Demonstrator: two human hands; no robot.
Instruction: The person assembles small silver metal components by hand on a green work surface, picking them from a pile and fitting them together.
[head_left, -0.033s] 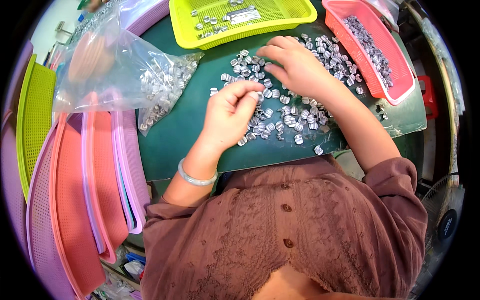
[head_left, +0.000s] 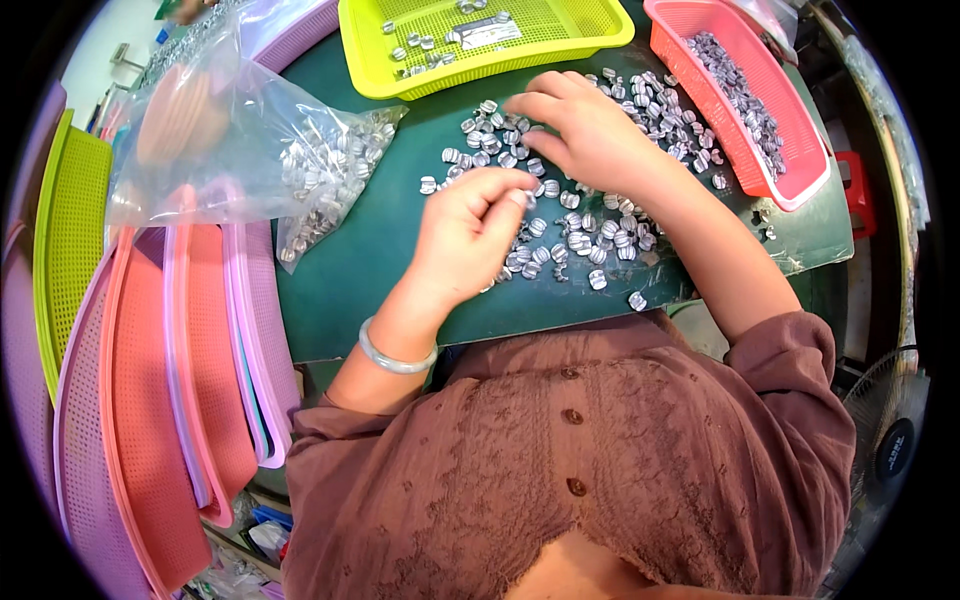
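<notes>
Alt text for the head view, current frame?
A person's left hand pinches a small silvery piece while the right hand, loosely open, is over scattered silvery pieces on a green table. A yellow-green basket at the far side and a pink basket at far right also hold pieces; a clear bag of them is at left.

free: tabletop (head_left: 375, 210) between bag (head_left: 325, 165) and pieces (head_left: 580, 240) | blocked ahead: lime basket (head_left: 490, 71) | right: pink basket (head_left: 803, 155)
</notes>
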